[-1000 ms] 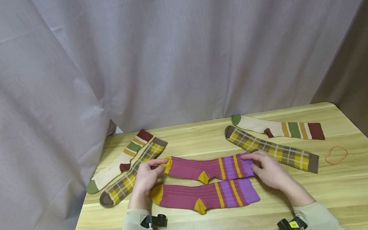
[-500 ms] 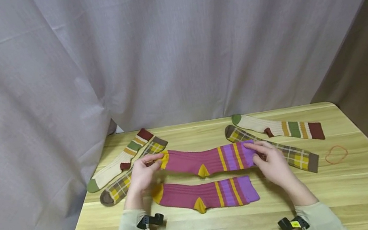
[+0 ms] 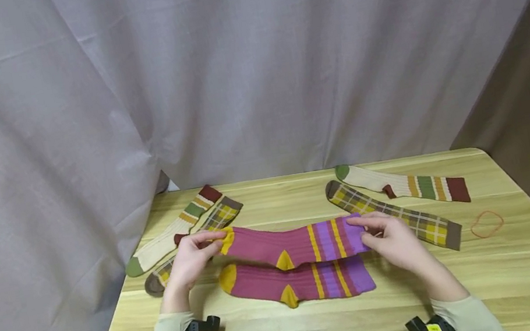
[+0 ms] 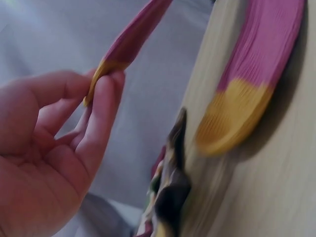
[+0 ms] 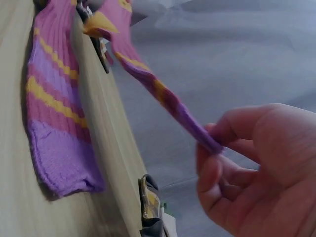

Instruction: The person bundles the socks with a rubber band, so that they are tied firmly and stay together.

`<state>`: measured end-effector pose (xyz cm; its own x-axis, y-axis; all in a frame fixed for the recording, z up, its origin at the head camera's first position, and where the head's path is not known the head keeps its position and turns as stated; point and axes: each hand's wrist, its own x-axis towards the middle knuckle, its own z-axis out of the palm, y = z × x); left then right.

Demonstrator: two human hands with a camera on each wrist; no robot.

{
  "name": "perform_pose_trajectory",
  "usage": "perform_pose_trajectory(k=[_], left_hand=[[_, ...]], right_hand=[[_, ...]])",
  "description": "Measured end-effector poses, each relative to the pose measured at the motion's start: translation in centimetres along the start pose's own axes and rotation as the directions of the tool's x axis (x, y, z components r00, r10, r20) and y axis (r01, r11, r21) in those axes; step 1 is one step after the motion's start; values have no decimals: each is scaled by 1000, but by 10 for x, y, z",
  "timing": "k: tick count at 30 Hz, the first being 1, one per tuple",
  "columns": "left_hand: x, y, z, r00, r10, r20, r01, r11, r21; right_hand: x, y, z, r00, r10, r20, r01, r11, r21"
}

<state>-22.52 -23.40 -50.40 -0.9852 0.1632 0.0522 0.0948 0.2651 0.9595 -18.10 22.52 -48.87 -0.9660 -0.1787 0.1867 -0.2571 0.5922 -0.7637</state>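
Now | left grip (image 3: 193, 262) pinched on raised sock (image 3: 265, 245) at yellow toe (image 3: 228, 241) | right grip (image 3: 396, 240) pinched on its purple cuff (image 3: 356, 240)

One front sock (image 3: 260, 287) lies before the raised sock (image 3: 263, 245), other socks (image 3: 399, 186) left and right.

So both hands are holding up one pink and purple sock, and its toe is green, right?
Almost: the toe of the held sock is yellow, not green, as the left wrist view shows. The left hand and right hand do hold it up.
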Motion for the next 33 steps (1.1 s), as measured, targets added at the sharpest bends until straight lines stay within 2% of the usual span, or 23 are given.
perform_pose_trajectory(k=[4,9,13,19,25,30,33], left_hand=[[-5,1,-13,997,-15,71,14,1000,2],[-10,5,-23,987,-42,154,37,999,35],[-12,6,-26,973,-49,225,32,996,79],[-14,3,-29,946,-63,318,47,997,58],[-16,2,-31,925,-70,374,57,997,44],[-16,4,-34,926,-42,375,35,999,25],[-16,4,-36,918,-20,396,19,1000,4]], right_hand=[[-2,-3,-2,995,12,102,-16,999,38],[-5,-2,-4,982,13,189,-29,997,78],[-6,2,-6,970,2,244,-25,995,93],[-7,4,-8,951,-3,310,-34,993,116],[-5,2,-9,925,19,380,-61,993,98],[-5,-3,-13,930,-8,368,-49,988,145],[-6,-6,-17,927,-19,375,-49,984,172]])
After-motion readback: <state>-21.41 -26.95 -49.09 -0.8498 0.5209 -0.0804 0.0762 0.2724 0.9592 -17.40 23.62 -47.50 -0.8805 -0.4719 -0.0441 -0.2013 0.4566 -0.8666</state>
